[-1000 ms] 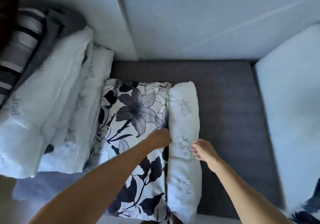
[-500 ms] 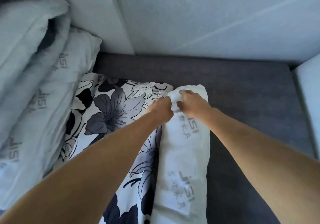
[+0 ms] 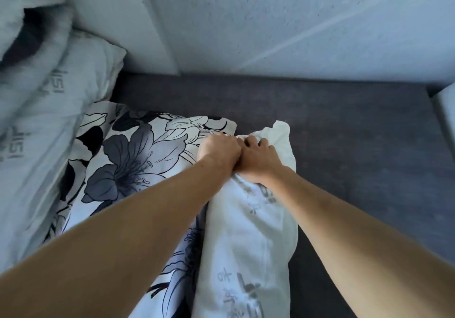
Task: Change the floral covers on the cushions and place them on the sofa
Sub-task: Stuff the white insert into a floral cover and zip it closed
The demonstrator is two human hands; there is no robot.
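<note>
Left hand point(image 3: 218, 151): clenched on floral cover point(image 3: 138, 160) edge, apparently. Right hand point(image 3: 258, 157) (touching left): grip clamped on white cushion point(image 3: 248, 239) corner.

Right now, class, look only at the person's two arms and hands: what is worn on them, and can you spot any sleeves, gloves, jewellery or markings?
Both forearms are bare right down to the frame's edge; no sleeve shows. The left hand and right hand wear no gloves, and no watch or bracelet shows at either wrist. No rings or markings are visible, though most of the fingers are hidden from view.
</note>
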